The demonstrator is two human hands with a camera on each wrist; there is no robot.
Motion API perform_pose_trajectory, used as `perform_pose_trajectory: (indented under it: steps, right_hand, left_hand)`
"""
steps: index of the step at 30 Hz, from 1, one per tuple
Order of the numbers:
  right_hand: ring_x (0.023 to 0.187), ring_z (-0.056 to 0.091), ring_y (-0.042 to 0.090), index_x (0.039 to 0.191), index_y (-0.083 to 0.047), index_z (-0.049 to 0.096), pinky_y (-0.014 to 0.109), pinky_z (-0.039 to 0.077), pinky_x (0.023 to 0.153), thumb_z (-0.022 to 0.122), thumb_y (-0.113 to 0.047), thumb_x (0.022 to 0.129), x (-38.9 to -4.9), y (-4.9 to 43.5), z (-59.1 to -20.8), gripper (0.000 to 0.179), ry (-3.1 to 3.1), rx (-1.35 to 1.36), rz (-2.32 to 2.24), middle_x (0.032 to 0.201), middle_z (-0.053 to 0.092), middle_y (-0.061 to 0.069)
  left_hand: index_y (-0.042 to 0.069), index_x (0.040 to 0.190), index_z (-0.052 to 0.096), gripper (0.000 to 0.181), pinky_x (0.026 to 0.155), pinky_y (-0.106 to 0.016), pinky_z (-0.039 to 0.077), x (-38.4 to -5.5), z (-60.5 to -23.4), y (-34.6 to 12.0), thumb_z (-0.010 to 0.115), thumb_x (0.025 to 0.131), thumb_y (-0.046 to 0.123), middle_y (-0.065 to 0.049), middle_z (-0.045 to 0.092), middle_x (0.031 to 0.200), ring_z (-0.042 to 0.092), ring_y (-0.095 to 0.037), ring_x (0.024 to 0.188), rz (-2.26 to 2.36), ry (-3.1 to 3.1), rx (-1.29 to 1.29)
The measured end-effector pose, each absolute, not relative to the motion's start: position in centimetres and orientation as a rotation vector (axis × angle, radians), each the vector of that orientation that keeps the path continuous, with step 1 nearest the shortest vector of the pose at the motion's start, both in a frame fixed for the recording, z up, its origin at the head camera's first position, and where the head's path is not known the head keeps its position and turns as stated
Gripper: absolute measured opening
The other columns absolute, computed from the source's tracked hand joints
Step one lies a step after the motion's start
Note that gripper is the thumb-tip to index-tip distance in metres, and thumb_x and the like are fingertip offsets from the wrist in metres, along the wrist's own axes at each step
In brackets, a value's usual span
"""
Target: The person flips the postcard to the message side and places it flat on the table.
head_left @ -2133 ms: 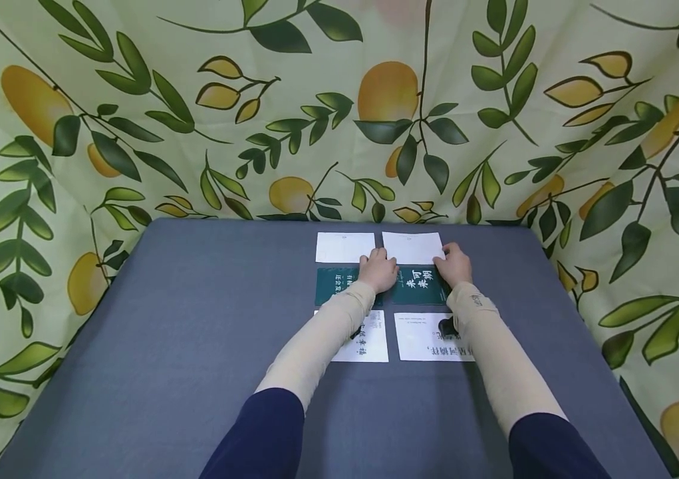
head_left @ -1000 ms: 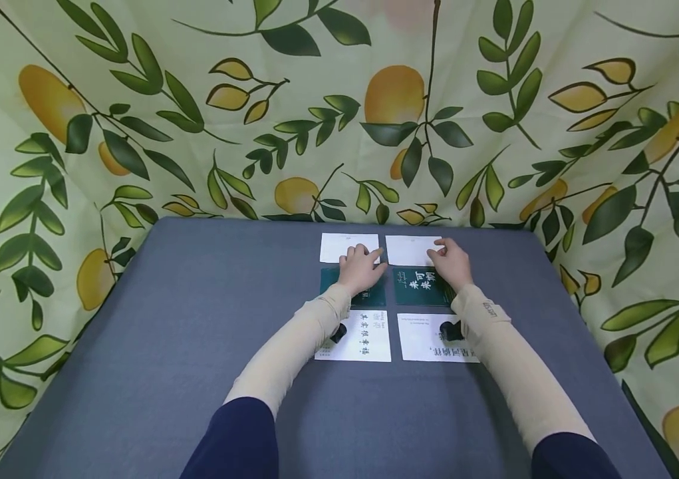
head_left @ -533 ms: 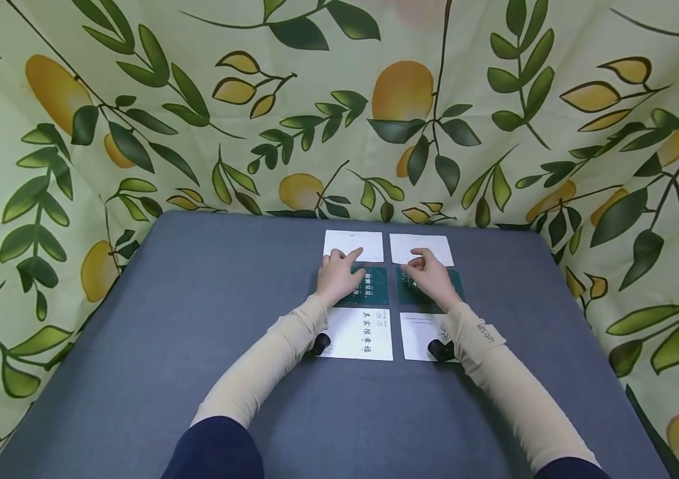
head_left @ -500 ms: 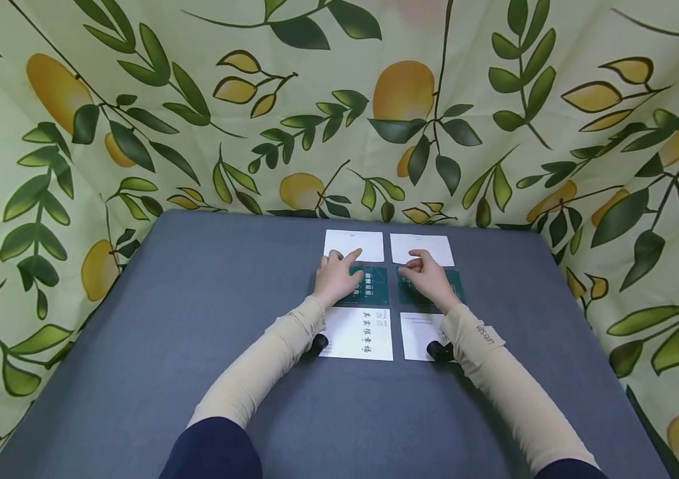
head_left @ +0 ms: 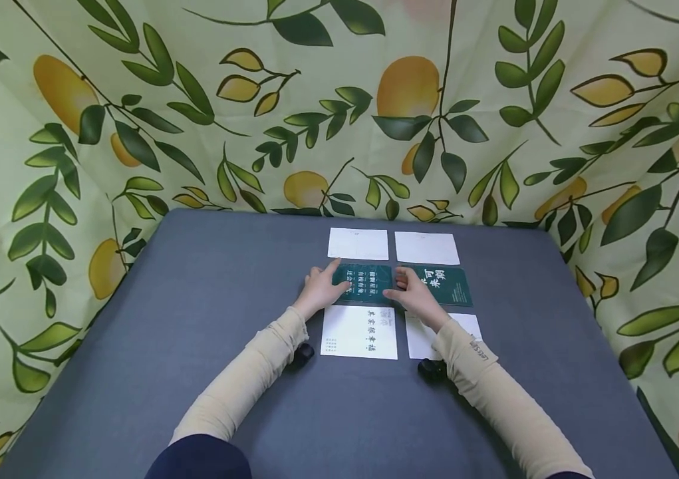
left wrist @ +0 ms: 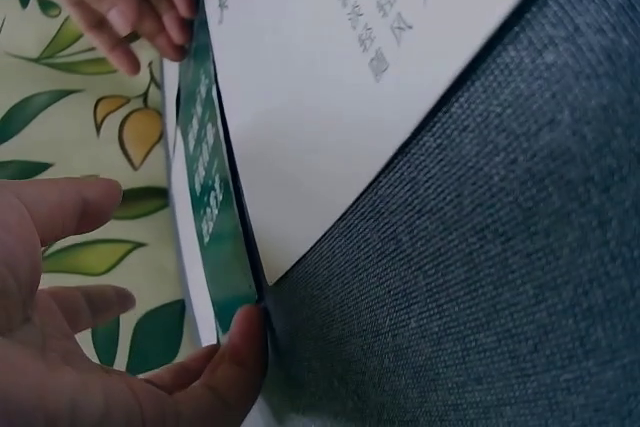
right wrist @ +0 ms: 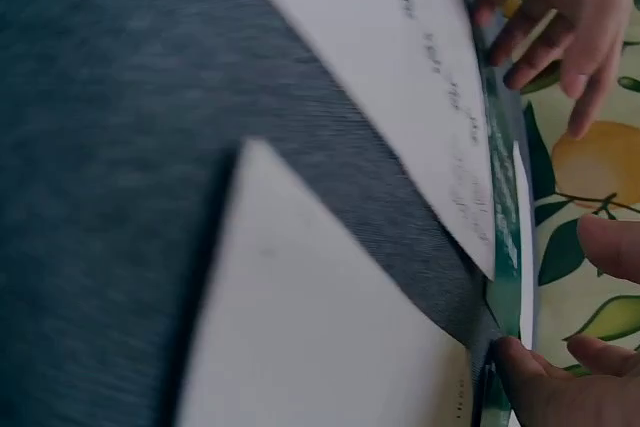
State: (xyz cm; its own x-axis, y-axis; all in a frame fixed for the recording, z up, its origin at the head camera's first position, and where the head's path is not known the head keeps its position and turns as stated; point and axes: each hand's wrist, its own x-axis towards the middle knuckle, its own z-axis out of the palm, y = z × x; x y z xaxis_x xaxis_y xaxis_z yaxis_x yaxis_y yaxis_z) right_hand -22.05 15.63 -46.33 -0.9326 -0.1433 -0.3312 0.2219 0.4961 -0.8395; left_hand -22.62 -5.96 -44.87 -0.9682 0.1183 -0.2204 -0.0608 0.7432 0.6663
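Two dark green postcards with white lettering lie side by side in the head view. My left hand [head_left: 317, 291] reaches over the left end of the left green postcard [head_left: 369, 283], thumb and index finger spread at that end. In the left wrist view my left thumb tip [left wrist: 245, 332] is right at the card's corner. My right hand [head_left: 418, 299] is at the narrow gap between the two cards, fingertips at the left card's right edge. Its palm and wrist overlap part of the right green postcard [head_left: 453, 289]. Neither card looks lifted.
Two blank-looking white cards [head_left: 358, 244] lie behind the green ones. In front lie a white card with dark lettering [head_left: 348, 332] and another white card [head_left: 418, 336] partly under my right forearm. All are on a grey cloth-covered table [head_left: 225, 299], with a leaf-and-fruit patterned curtain [head_left: 195, 133] behind.
My left hand has moved left, from between the green postcards to the left card's far end. My right hand has come left from the right card's back edge to the gap. The cards look unmoved.
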Motion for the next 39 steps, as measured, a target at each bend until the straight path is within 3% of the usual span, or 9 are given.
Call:
perform_pose_trajectory:
  steps: [5,13,22,30,39]
  right_hand:
    - [0.139,0.026,0.036,0.146,-0.004,0.018,0.048,0.028,0.112,0.059,-0.016,0.089,-21.7,15.2,-46.1,0.072,2.406,0.083,-1.444,0.15,0.024,0.022]
    - [0.138,0.029,0.034,0.146,-0.004,0.022,0.047,0.03,0.111,0.059,-0.015,0.09,-21.9,14.7,-46.3,0.068,2.422,0.142,-1.473,0.149,0.027,0.02]
    - [0.133,0.037,0.032,0.145,-0.003,0.025,0.043,0.034,0.109,0.059,-0.008,0.088,-22.3,14.4,-46.5,0.066,2.403,0.239,-1.544,0.144,0.034,0.019]
    - [0.129,0.04,0.031,0.144,0.001,0.028,0.04,0.035,0.109,0.062,0.001,0.082,-22.6,13.8,-46.6,0.07,2.437,0.259,-1.581,0.14,0.039,0.019]
    - [0.103,0.045,0.025,0.139,0.002,0.035,0.038,0.041,0.097,0.06,0.004,0.081,-22.7,13.5,-46.7,0.063,2.524,0.261,-1.684,0.119,0.044,0.017]
  left_hand:
    - [0.011,0.147,0.027,0.067,0.103,-0.058,0.034,-22.9,-45.0,-6.3,0.057,0.09,0.031,-0.032,0.036,0.14,0.036,-0.047,0.128,1.106,2.673,0.013]
    - [0.003,0.146,0.028,0.073,0.11,-0.047,0.031,-23.0,-45.9,-7.0,0.065,0.084,0.015,-0.024,0.035,0.146,0.033,-0.036,0.136,1.355,2.57,-0.006]
    - [0.006,0.142,0.037,0.074,0.094,-0.041,0.048,-23.1,-46.1,-7.5,0.071,0.076,0.006,-0.019,0.055,0.124,0.053,-0.03,0.112,1.452,2.494,-0.189]
    - [0.0,0.135,0.046,0.067,0.088,-0.037,0.048,-22.9,-46.2,-7.6,0.072,0.074,0.002,-0.016,0.059,0.11,0.053,-0.026,0.099,1.478,2.546,-0.212]
    - [0.0,0.128,0.053,0.059,0.067,-0.025,0.047,-22.8,-46.3,-7.4,0.071,0.072,-0.002,-0.013,0.057,0.102,0.054,-0.017,0.077,1.602,2.621,-0.176]
